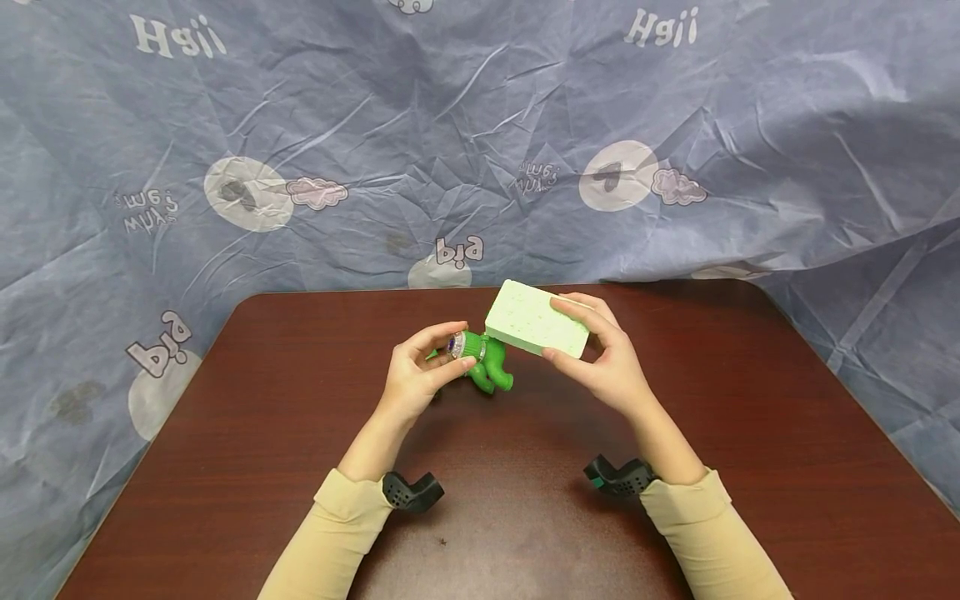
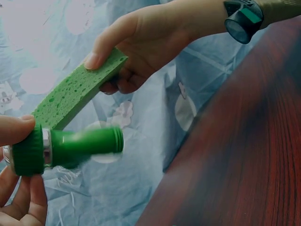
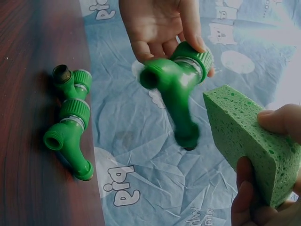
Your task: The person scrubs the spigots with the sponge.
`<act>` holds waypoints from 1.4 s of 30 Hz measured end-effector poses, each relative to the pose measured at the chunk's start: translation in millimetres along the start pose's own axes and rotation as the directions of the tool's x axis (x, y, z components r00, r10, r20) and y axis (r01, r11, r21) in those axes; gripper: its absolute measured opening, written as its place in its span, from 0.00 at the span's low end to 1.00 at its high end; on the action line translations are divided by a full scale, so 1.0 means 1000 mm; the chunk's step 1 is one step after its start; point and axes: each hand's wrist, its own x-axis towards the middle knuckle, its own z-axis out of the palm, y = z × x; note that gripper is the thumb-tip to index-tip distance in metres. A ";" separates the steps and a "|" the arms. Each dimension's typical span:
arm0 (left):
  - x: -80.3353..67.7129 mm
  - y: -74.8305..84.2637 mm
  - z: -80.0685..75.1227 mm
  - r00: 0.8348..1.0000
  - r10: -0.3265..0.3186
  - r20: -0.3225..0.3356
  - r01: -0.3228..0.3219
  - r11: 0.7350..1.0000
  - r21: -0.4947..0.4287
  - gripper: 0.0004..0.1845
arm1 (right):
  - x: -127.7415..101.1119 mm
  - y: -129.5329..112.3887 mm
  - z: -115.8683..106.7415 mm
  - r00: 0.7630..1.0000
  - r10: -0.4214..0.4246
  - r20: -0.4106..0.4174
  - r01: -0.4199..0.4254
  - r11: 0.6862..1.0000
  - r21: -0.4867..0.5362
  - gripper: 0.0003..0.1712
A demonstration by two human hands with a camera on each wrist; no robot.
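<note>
My left hand (image 1: 457, 350) pinches the ribbed cap end of a green plastic tap fitting (image 1: 486, 358) and holds it above the table; its spout (image 3: 181, 108) looks blurred. My right hand (image 1: 558, 329) grips a light green rectangular sponge (image 1: 536, 319) between thumb and fingers, right next to the fitting's far end. In the left wrist view the sponge (image 2: 75, 94) slants down toward the fitting (image 2: 70, 146). A second green fitting (image 3: 70, 125) lies on the table's far edge, mostly hidden behind my left hand in the head view.
The dark brown wooden table (image 1: 750, 433) has rounded far corners. A crumpled blue printed cloth (image 1: 480, 125) hangs behind and around it. Black wrist cameras (image 1: 411, 490) sit on both forearms.
</note>
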 end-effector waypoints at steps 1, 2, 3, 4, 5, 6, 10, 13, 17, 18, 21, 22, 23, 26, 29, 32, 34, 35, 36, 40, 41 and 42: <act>0.000 0.000 0.000 1.000 0.008 0.013 -0.008 1.000 0.004 0.24 | 0.000 0.000 0.000 1.000 0.000 0.001 0.000 1.000 -0.006 0.31; 0.000 0.000 0.000 1.000 0.014 0.025 -0.015 1.000 0.006 0.24 | 0.000 0.000 0.001 1.000 0.003 0.004 -0.003 1.000 -0.007 0.31; 0.000 0.000 0.000 0.999 0.023 0.035 -0.023 1.000 0.007 0.24 | 0.000 0.000 0.001 1.000 0.006 0.005 -0.006 1.000 -0.010 0.31; 0.000 0.000 0.000 0.999 0.030 0.044 -0.031 1.000 0.005 0.24 | -0.001 0.000 0.001 1.000 0.011 0.006 -0.011 1.000 -0.010 0.31; 0.000 0.001 0.000 0.998 0.036 0.051 -0.036 0.999 0.003 0.24 | -0.001 0.000 0.002 1.000 0.017 0.008 -0.017 1.000 -0.010 0.31; 0.000 0.001 0.000 0.998 0.040 0.056 -0.041 0.999 0.003 0.24 | -0.001 0.000 0.002 1.000 0.023 0.010 -0.023 1.000 -0.010 0.31; 0.000 0.001 -0.001 0.997 0.050 0.055 -0.051 0.999 0.017 0.24 | -0.001 -0.001 0.004 0.998 0.055 0.024 -0.055 0.998 -0.023 0.31; 0.000 -0.001 -0.001 0.998 0.049 0.047 -0.050 0.998 0.030 0.23 | -0.002 -0.001 0.006 0.996 0.075 0.038 -0.074 0.997 -0.033 0.31; 0.000 -0.002 -0.002 0.999 0.030 0.026 -0.031 0.999 0.031 0.24 | -0.002 -0.001 0.009 0.995 0.090 0.051 -0.089 0.996 -0.032 0.31; 0.000 -0.002 -0.002 1.000 0.023 0.018 -0.023 0.999 0.027 0.24 | -0.003 0.001 0.009 0.995 0.090 0.050 -0.089 0.996 -0.025 0.31; 0.000 -0.002 -0.002 1.000 0.001 -0.005 -0.001 1.000 0.006 0.24 | -0.003 0.008 0.010 0.995 0.085 0.044 -0.085 0.996 0.006 0.31; 0.000 -0.002 -0.003 1.000 -0.003 -0.009 0.003 1.000 -0.003 0.24 | -0.004 0.012 0.011 0.995 0.088 0.039 -0.089 0.996 0.021 0.31; 0.000 -0.002 -0.003 1.000 -0.004 -0.011 0.004 1.000 -0.007 0.24 | -0.004 0.016 0.011 0.995 0.092 0.033 -0.093 0.995 0.041 0.31; 0.001 -0.003 -0.002 1.000 0.007 -0.005 -0.007 1.000 -0.007 0.23 | -0.006 0.027 0.011 0.995 0.100 0.013 -0.100 0.991 0.087 0.31; 0.001 -0.004 -0.002 1.000 0.020 0.002 -0.020 1.000 0.005 0.22 | -0.006 0.032 0.010 0.995 0.101 0.000 -0.100 0.987 0.125 0.31; 0.001 -0.005 -0.001 1.000 0.023 0.001 -0.023 1.000 0.001 0.22 | -0.006 0.034 0.011 0.995 0.099 -0.009 -0.097 0.985 0.142 0.31; 0.001 -0.006 -0.001 1.000 0.010 -0.014 -0.011 1.000 -0.008 0.23 | -0.006 0.034 0.011 0.995 0.104 -0.015 -0.100 0.984 0.150 0.32; 0.001 -0.007 0.000 1.000 -0.002 -0.023 0.001 1.000 -0.016 0.24 | -0.006 0.033 0.012 0.994 0.105 -0.016 -0.102 0.983 0.152 0.32; 0.001 -0.008 0.000 0.999 -0.016 -0.035 0.015 1.000 -0.026 0.24 | -0.006 0.033 0.012 0.994 0.107 -0.017 -0.103 0.983 0.154 0.32; 0.001 -0.009 0.000 0.993 -0.082 -0.089 0.079 0.996 -0.038 0.25 | -0.006 0.033 0.013 0.994 0.106 -0.012 -0.103 0.983 0.151 0.32; 0.001 -0.009 0.000 0.991 -0.094 -0.093 0.091 0.995 -0.039 0.25 | -0.006 0.033 0.013 0.995 0.104 -0.011 -0.101 0.983 0.151 0.32; 0.001 -0.009 0.000 0.990 -0.104 -0.099 0.101 0.994 -0.035 0.25 | -0.006 0.033 0.013 0.995 0.100 -0.010 -0.098 0.984 0.150 0.32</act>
